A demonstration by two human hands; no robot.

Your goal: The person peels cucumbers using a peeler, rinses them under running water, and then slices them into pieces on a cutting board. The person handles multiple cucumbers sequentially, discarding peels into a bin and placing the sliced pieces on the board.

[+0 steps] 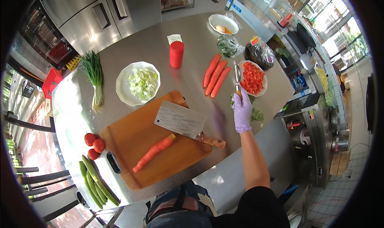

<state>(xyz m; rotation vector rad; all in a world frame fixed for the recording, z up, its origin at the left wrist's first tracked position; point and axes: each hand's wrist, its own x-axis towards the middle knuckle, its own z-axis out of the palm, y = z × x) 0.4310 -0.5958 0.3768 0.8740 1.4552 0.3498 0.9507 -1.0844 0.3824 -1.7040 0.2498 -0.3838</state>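
Observation:
My right hand (242, 110), in a light purple glove, grips the handle of a peeler (238, 78) beside a white bowl of chopped red pepper (253, 78). Several carrots (216, 75) lie to its left, and green leaves (257, 114) are partly hidden behind the hand. A cleaver (181, 119) with a wooden handle rests on the brown cutting board (120, 135). Below the blade, one carrot (154, 152) lies on the board. A white bowl (121, 91) holding chopped pale green vegetable (143, 83) stands beyond the board. My left hand is out of view.
Spring onions (95, 81), tomatoes (98, 145) and long green vegetables (94, 183) lie at the left. Farther back stand a red canister (176, 54), a bowl (213, 20) with an egg, bagged greens (227, 45) and a wrapped dark vegetable (260, 54). A stove counter (312, 114) is at right.

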